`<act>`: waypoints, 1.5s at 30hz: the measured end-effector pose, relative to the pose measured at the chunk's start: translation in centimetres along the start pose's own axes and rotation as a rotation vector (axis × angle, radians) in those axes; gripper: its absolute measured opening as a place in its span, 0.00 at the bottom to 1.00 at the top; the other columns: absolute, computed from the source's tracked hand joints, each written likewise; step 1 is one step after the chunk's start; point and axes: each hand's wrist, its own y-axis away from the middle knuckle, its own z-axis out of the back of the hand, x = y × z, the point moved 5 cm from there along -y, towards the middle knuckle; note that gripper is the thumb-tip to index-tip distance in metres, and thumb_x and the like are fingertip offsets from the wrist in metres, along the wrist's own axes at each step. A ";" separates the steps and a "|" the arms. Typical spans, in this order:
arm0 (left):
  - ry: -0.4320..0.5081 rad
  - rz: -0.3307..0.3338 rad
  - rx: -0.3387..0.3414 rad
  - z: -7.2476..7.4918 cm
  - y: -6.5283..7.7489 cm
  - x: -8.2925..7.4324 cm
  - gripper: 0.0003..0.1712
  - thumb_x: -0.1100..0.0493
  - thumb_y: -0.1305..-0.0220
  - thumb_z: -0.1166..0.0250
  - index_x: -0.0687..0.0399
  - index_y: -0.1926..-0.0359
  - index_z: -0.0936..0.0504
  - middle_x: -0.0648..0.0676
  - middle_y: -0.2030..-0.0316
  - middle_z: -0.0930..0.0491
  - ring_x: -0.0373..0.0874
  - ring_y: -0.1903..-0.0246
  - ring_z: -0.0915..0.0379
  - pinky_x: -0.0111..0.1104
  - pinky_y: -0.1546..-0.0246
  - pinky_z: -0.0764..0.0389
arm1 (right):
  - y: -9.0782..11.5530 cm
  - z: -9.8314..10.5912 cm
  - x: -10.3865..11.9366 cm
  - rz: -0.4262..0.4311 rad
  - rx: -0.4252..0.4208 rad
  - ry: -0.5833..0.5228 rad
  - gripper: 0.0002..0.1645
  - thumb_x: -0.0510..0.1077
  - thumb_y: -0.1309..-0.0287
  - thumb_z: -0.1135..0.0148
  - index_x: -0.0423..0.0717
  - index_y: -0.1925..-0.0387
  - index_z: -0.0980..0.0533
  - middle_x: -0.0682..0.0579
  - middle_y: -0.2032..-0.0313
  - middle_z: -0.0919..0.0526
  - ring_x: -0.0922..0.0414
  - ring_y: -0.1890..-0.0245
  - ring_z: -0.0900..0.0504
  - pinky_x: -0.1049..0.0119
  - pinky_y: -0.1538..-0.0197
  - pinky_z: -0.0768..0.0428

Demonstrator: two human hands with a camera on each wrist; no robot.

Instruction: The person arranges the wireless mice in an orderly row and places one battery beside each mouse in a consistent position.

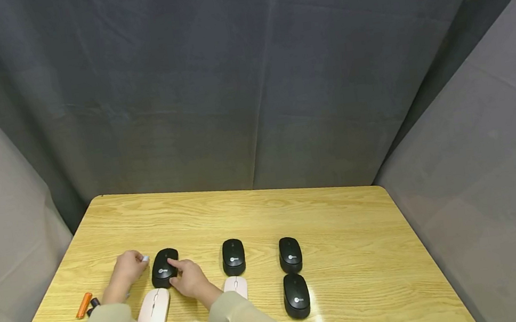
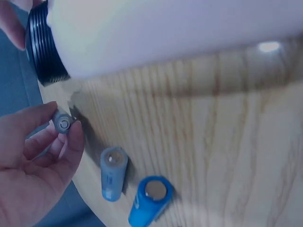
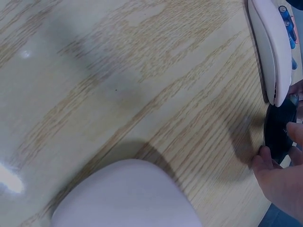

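My left hand (image 1: 128,267) pinches a small cylindrical battery (image 2: 63,123) between thumb and fingers, its end face toward the left wrist camera. My right hand (image 1: 190,279) grips the right side of a black mouse (image 1: 161,272), which rests on the table just right of the left hand. In the right wrist view, thumb and fingers lie around this mouse's edges. Directly in front of it lies a pink mouse (image 1: 154,319). An orange battery (image 1: 84,306) and dark batteries (image 1: 94,302) lie beside my left forearm.
Right of my hands, a black mouse (image 1: 233,258) stands behind a second pink mouse (image 1: 236,285), partly hidden by my right sleeve. Farther right, two black mice (image 1: 291,256) stand one behind the other. Grey curtains (image 1: 228,78) enclose the wooden table (image 1: 357,256).
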 end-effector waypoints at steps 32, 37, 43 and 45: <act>0.009 0.060 -0.019 -0.9 -0.1 -0.3 0.09 0.63 0.44 0.41 0.68 0.73 0.27 0.57 0.79 0.27 0.49 0.76 0.31 0.37 0.75 0.30 | 0.0 0.1 0.0 0.003 0.007 0.011 0.30 0.41 0.45 0.39 0.57 0.40 0.31 0.50 0.49 0.24 0.58 0.52 0.24 0.69 0.51 0.25; 0.001 0.072 -0.023 -1.2 -0.3 -0.1 0.08 0.64 0.44 0.40 0.66 0.74 0.28 0.56 0.80 0.28 0.48 0.77 0.32 0.33 0.78 0.32 | 0.0 0.1 0.0 0.003 0.007 0.004 0.30 0.41 0.46 0.38 0.57 0.40 0.31 0.50 0.50 0.24 0.58 0.52 0.24 0.69 0.51 0.25; 0.005 0.078 -0.029 -1.3 -0.2 0.0 0.08 0.64 0.45 0.39 0.67 0.72 0.28 0.56 0.80 0.27 0.48 0.77 0.31 0.35 0.78 0.31 | 0.0 0.1 0.0 0.007 0.004 0.006 0.30 0.40 0.46 0.38 0.57 0.40 0.31 0.50 0.50 0.24 0.59 0.52 0.24 0.69 0.51 0.25; 0.007 0.075 -0.032 -1.3 -0.1 -0.1 0.09 0.64 0.45 0.39 0.68 0.71 0.28 0.57 0.80 0.26 0.48 0.77 0.31 0.36 0.77 0.31 | 0.0 0.0 -0.1 0.008 0.004 0.006 0.30 0.40 0.46 0.38 0.57 0.40 0.31 0.50 0.50 0.24 0.59 0.53 0.24 0.69 0.52 0.25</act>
